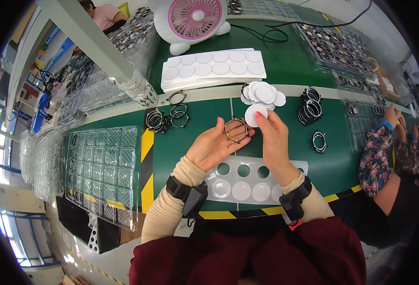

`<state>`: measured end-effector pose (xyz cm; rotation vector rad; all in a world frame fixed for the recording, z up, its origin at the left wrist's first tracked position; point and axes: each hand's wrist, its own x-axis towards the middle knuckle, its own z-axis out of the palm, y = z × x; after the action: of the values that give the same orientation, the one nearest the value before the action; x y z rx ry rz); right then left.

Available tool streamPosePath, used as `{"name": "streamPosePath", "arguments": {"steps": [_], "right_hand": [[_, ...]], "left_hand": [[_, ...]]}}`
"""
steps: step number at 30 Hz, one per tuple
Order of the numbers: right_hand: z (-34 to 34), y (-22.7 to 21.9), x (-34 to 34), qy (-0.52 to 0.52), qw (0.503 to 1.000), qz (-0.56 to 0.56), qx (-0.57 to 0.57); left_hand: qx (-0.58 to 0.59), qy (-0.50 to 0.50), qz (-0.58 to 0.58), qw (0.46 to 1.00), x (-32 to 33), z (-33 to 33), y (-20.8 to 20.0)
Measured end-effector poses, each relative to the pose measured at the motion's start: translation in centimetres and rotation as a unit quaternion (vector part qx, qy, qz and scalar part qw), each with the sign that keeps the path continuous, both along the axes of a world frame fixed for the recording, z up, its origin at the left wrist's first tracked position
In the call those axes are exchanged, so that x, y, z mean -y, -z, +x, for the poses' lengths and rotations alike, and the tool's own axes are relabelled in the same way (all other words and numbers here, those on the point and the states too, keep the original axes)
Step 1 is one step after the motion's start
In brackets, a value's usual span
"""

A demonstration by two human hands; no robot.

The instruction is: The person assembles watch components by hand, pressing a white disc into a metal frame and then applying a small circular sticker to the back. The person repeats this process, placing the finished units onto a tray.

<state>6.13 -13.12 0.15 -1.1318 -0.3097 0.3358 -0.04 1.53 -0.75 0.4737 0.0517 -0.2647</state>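
Observation:
My left hand (pixel 208 146) is turned palm up over the bench, its fingers supporting a thin black ring (pixel 226 134). Close beside it, my right hand (pixel 275 142) pinches a round white disc (pixel 252 116) between thumb and fingers. The disc is near the ring's upper right edge; whether they touch I cannot tell. Below my hands lies a pale sheet (pixel 232 177) with a row of round holes and a row of white circles, partly covered by my right wrist. Just beyond the held disc is a loose pile of white discs (pixel 262 93).
Black rings are stacked at left (pixel 156 124) and right (pixel 309 113), with a small group (pixel 319 142) nearer. White circle sheets (pixel 214 66) and a fan (pixel 195 18) stand behind. A clear compartment tray (pixel 102 164) overhangs the left edge. A co-worker's arm (pixel 376 156) is at right.

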Motion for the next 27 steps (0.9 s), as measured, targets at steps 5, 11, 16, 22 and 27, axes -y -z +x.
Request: {"name": "streamPosePath", "arguments": {"steps": [5,11,16,22,27], "right_hand": [[-0.1,0.2,0.0,-0.050,0.998,-0.033,-0.030],[-0.4,0.8,-0.2,-0.092,0.993,-0.047,-0.063],[-0.6,1.0,-0.5,-0.096,0.991,-0.071,-0.061],[-0.8,1.3,-0.9,-0.058,0.995,-0.064,-0.042],[-0.9,1.2,-0.9,-0.063,0.993,-0.092,-0.023]], "left_hand": [[-0.015,-0.034,0.010,0.999,0.3,-0.1,0.3],[-0.072,-0.070,0.029,0.995,0.4,-0.1,0.7],[-0.120,-0.074,0.041,0.989,0.7,0.0,0.7],[-0.133,-0.073,0.058,0.987,0.9,0.0,0.5],[-0.136,-0.071,0.069,0.986,0.9,-0.1,0.3]]}}
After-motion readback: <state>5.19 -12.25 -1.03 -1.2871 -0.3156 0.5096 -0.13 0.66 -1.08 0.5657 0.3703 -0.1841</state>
